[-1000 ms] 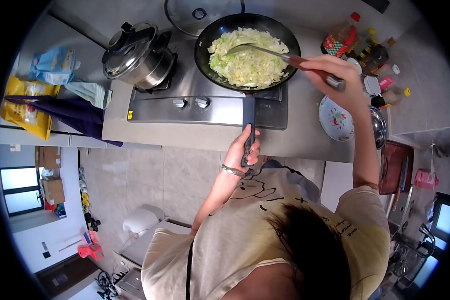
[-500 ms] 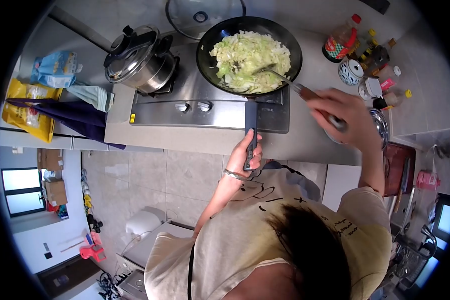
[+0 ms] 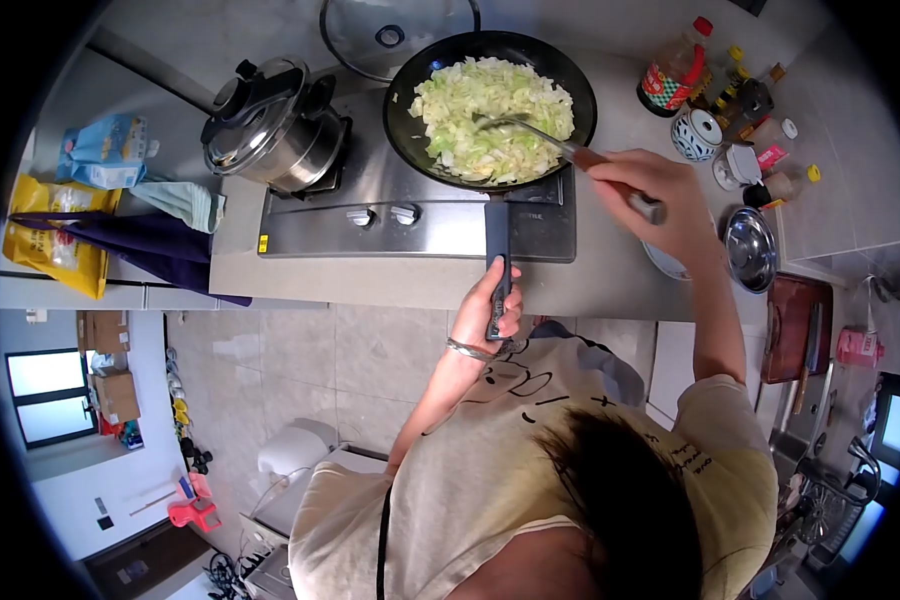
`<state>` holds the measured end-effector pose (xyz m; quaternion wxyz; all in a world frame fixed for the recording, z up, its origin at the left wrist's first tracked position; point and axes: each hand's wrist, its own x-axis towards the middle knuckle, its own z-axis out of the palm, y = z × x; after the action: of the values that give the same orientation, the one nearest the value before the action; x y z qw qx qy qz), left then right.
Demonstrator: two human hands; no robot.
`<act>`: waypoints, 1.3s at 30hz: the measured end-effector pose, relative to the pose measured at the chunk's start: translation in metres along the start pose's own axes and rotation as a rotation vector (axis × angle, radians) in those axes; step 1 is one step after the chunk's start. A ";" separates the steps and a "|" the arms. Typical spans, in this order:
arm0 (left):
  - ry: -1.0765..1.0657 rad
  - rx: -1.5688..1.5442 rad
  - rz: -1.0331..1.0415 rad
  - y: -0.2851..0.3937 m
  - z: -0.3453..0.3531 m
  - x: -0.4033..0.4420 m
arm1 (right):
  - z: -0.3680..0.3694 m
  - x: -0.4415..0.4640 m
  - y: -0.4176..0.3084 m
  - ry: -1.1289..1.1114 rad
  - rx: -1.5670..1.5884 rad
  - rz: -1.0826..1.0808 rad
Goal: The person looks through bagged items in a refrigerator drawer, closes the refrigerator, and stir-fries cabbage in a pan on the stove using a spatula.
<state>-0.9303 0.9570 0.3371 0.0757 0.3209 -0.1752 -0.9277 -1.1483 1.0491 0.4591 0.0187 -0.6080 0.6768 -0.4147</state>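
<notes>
A black frying pan [image 3: 402, 125] stands on the right part of the steel gas stove [image 3: 315, 232], full of chopped pale green cabbage [image 3: 495, 95]. My left hand [image 3: 487, 308] is closed around the pan's dark handle [image 3: 497, 230] in front of the stove. Over the pan's right rim, my right hand [image 3: 660, 200] grips the wooden handle of a metal spatula [image 3: 550, 138]. The spatula's blade rests in the middle of the cabbage, partly covered by it.
A pressure cooker [image 3: 295, 135] occupies the left burner. Behind the pan leans a glass lid [image 3: 391, 38]. Sauce bottles [image 3: 667, 75] and a patterned jar [image 3: 696, 135] line the right side, near a metal bowl [image 3: 749, 248] and a red-brown cutting board [image 3: 794, 315].
My right hand and the spatula have moved to the left, with the blade now farther into the cabbage. My left hand keeps its hold on the pan handle. The view has shifted slightly.
</notes>
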 end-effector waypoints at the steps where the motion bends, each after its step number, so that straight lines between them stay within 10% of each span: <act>1: -0.004 -0.005 -0.001 0.000 -0.001 0.000 | -0.007 -0.001 -0.007 0.017 0.019 0.013; 39: -0.020 -0.011 0.002 -0.003 -0.006 0.003 | 0.024 0.015 0.019 -0.062 -0.258 -0.256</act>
<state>-0.9288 0.9571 0.3299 0.0768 0.3108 -0.1712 -0.9318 -1.1548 1.0219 0.4391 -0.0915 -0.6992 0.6403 -0.3046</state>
